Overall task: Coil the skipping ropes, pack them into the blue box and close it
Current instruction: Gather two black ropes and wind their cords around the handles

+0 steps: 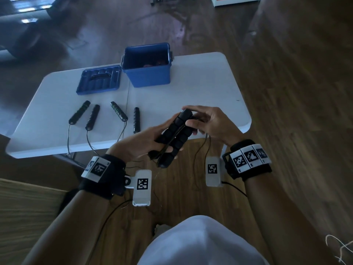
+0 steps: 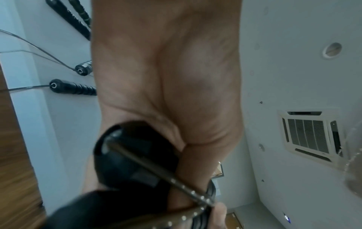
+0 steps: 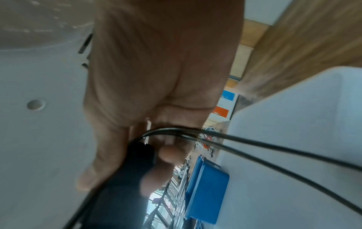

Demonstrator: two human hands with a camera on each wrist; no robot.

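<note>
Left hand (image 1: 141,138) grips paired black handles (image 1: 172,137) off the tabletop's (image 1: 200,87) near edge — right hand (image 1: 206,121) fingers curl round their far end, cord (image 3: 254,148) looped. Blue box (image 1: 147,73) open, far-centre; lid (image 1: 99,79) beside.

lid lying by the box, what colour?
Blue, like the box. The lid shows best in the head view.

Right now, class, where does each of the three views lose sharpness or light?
Head view: dim and bluish, floor smeared, blue box interior dark. Left wrist view: the handle near the lens is blurred; table handles sharper. Right wrist view: fingers and cord soft, wood streaked by motion.
</note>
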